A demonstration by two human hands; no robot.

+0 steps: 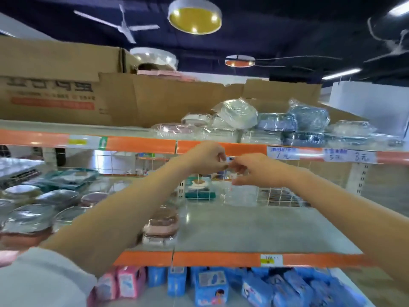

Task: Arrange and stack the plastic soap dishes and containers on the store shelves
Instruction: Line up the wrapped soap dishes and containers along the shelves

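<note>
My left hand (207,158) and my right hand (251,169) meet in front of the middle shelf (254,229), fingers curled. Both pinch the top of a clear plastic pack (240,192) that hangs below them; motion blur hides what it contains. A stack of wrapped pink and brown soap dishes (161,224) stands on the middle shelf under my left forearm. Several wrapped grey and teal dishes (44,196) lie further left. On the top shelf sit wrapped pink dishes (174,129), white dishes (239,114), blue containers (309,119) and clear containers (352,127).
Cardboard boxes (57,85) stand along the back of the top shelf. A wire mesh panel (281,196) backs the middle shelf, with a teal boxed item (200,188) against it. Blue packs (276,289) and pink packs (126,282) fill the shelf below.
</note>
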